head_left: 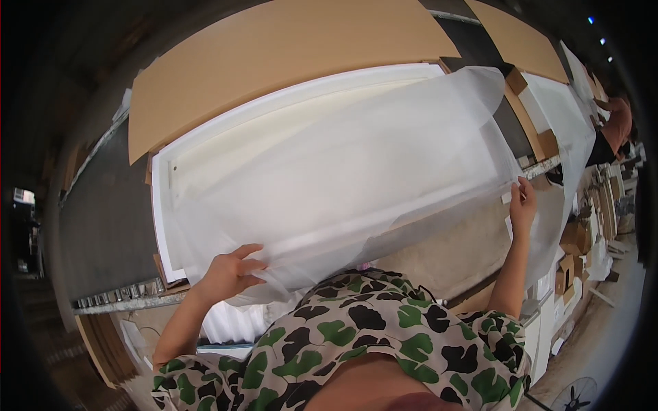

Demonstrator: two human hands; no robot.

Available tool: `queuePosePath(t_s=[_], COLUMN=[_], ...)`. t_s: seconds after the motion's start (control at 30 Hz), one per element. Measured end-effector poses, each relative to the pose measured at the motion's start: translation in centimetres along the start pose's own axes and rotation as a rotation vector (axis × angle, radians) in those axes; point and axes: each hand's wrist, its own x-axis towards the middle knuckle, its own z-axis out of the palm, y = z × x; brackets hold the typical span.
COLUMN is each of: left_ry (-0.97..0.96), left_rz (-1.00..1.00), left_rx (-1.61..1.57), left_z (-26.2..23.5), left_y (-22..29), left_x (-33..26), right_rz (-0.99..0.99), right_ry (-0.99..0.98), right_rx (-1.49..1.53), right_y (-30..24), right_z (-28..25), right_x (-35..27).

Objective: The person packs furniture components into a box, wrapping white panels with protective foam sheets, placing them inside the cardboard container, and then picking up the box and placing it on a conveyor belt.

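A thin translucent white packing sheet [356, 164] drapes slantwise over a shallow white rectangular tray-like piece [159, 205]. The far left part of this piece stays uncovered, with a small dark hole near its corner. At the near left, my left hand [229, 275] lies against the sheet with its fingers apart; creases run from beside its fingertips. My right hand [523, 204] pinches the sheet's edge at the right, beyond the white piece. The sheet's near edge hangs in front of my body.
A large cardboard flap [288, 61] rises behind the white piece. Another carton [528, 113] with a white sheet stands to the right. Small metal parts [120, 293] line the bench edge at left. Another person [617, 127] works at far right; a fan [576, 396] stands below.
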Motion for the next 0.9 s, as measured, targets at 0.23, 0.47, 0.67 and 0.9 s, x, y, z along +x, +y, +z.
queuePosePath(t_s=[0.23, 0.47, 0.67, 0.9], left_ry=[0.048, 1.325, 1.371, 0.953], left_rz=[-0.315, -0.580, -0.124, -0.354], left_rx=[-0.924, -0.941, -0.384, -0.018], left_z=[-5.5, -13.2, -11.6, -0.6], left_y=[-7.7, -36.5, -26.7, -8.5], left_x=[1.1, 1.0, 7.7, -3.3], right_rz=[0.162, -0.027, -0.300, -0.635], right_ry=[0.000, -0.342, -0.342, -0.417], right_rx=[0.098, -0.244, -0.439, -0.114], right_y=[-0.8, 0.2, -4.6, -16.6], right_z=[-1.8, 3.9, 6.7, 10.9], right_x=[-1.9, 0.0, 2.8, 2.2])
